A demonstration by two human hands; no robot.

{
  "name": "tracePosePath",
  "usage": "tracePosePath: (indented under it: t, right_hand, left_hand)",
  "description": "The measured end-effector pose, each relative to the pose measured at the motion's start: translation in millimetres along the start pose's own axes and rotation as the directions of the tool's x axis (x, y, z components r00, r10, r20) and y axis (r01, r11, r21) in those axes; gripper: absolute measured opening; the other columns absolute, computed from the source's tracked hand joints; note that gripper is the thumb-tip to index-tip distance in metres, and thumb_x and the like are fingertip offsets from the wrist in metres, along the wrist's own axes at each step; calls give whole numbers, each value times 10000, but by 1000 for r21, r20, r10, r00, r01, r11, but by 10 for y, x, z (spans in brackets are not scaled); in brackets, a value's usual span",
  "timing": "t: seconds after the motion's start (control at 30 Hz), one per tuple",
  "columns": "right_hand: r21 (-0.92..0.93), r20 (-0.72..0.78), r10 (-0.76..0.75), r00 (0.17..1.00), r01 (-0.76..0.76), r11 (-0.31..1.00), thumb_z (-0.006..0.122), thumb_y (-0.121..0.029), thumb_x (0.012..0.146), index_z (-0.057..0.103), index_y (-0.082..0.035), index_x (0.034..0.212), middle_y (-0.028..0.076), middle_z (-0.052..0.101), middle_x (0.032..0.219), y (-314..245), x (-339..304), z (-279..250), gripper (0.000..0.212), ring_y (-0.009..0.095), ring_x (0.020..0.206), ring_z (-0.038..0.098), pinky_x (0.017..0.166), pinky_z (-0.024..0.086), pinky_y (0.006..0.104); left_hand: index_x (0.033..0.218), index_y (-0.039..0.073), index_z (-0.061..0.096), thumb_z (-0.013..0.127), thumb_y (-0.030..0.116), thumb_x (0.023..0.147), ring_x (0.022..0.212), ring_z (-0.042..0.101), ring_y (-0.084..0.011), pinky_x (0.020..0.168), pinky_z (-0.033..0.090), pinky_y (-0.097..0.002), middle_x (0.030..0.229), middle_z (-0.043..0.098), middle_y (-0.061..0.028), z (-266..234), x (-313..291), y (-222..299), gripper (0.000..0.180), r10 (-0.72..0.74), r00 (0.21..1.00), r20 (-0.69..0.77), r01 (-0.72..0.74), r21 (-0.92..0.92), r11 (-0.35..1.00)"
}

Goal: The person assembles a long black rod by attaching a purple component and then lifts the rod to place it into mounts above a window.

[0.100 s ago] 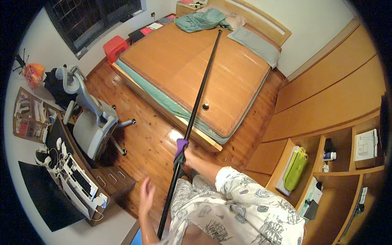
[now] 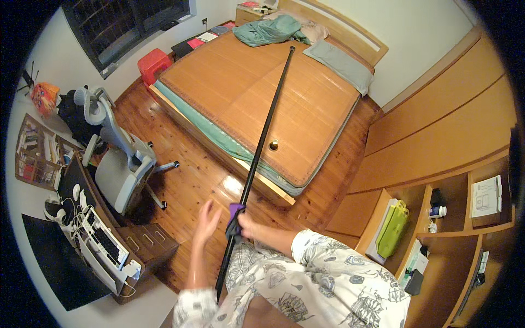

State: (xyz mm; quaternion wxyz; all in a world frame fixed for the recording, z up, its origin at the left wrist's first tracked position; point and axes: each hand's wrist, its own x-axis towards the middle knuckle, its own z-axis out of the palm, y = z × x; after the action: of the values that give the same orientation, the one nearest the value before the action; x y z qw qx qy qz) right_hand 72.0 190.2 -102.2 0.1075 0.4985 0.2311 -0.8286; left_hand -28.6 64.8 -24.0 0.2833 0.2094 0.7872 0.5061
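Observation:
A long black pole (image 2: 267, 121) slants from beside my body out over the bed, its capped far end above the mat near the pillows. Partway down it sits a purple and black piece (image 2: 235, 212), perhaps a strap or clamp; its kind is unclear. My right hand (image 2: 248, 225) is closed at this piece, gripping it and the pole from the right side. My left hand (image 2: 207, 223) is raised just left of the pole, empty, fingers apart and not touching it.
The bed (image 2: 219, 87) with a woven mat fills the far side; a small dark round object (image 2: 273, 145) lies on it. At left are a swivel chair (image 2: 116, 172) and a desk with a keyboard (image 2: 104, 238). Open shelves (image 2: 407, 229) stand close at right.
My left hand has risen and come nearer the purple piece. My right hand and the pole have shifted slightly down and left in view.

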Motion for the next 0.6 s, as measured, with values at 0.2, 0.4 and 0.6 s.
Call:
tracePosePath:
  t: [0.2,0.4,0.6]
  right_hand:
    - [-103,396,454,798,-453,886,432,-235,998,592,-41,1185,135,671,1130,768,-76,-136,313,256,996,656,899,518,435]
    - [-135,618,432,657,-452,882,487,-382,994,534,-68,1317,98,605,1289,85,-367,-248,453,210,1141,593,990,469,407]
    - [194,609,243,755,-439,877,385,-546,988,614,-87,1134,58,677,1092,-1383,-185,-878,533,249,1002,636,906,487,401]
  left_hand:
    - [1215,-74,533,649,411,850,1003,633,-339,866,501,-390,1100,623,-275,1290,1642,-240,619,-171,959,227,91,326,941]
    - [875,13,512,605,400,892,436,470,-154,428,417,-313,627,542,-53,1419,1833,-148,398,-347,888,303,352,39,935]
    - [845,77,514,521,502,958,499,466,-95,447,393,-233,629,480,9,1368,1648,803,440,-535,727,430,665,-252,703]
